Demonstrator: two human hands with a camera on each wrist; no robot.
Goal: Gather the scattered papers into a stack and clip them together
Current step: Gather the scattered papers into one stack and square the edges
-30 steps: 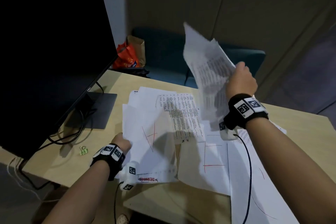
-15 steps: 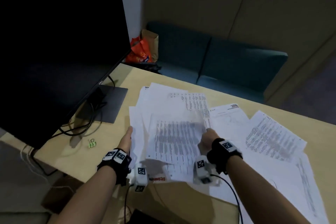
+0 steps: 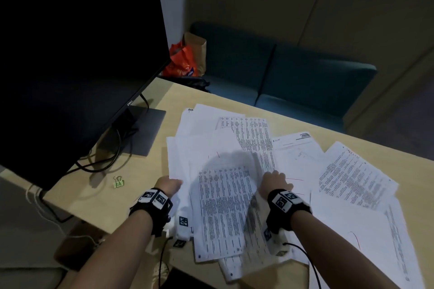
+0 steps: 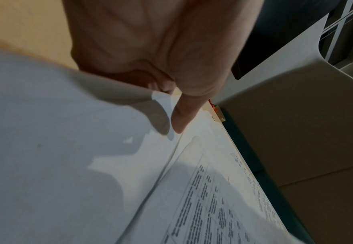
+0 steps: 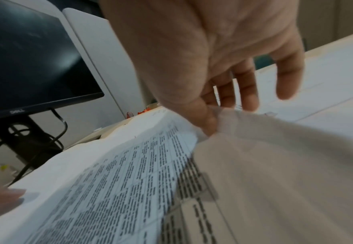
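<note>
1. The tabletop (image 3: 131, 197) carries everything; a monitor (image 3: 70, 54) stands at its left.
2. The papers (image 3: 223, 206) lie overlapped across it, the growing stack between both wrists, loose sheets (image 3: 352, 176) well apart to the right.
3. The left hand (image 3: 168, 186) pinches the stack's left edge, thumb on top; the right hand (image 3: 273, 182) pinches a sheet's edge at its thumb, other fingers loose.
4. Paper is light, floppy and slippery: better held at opposite edges and tapped square.
5. The green binder clip (image 3: 118, 181) lies untouched near the monitor's cables.
</note>
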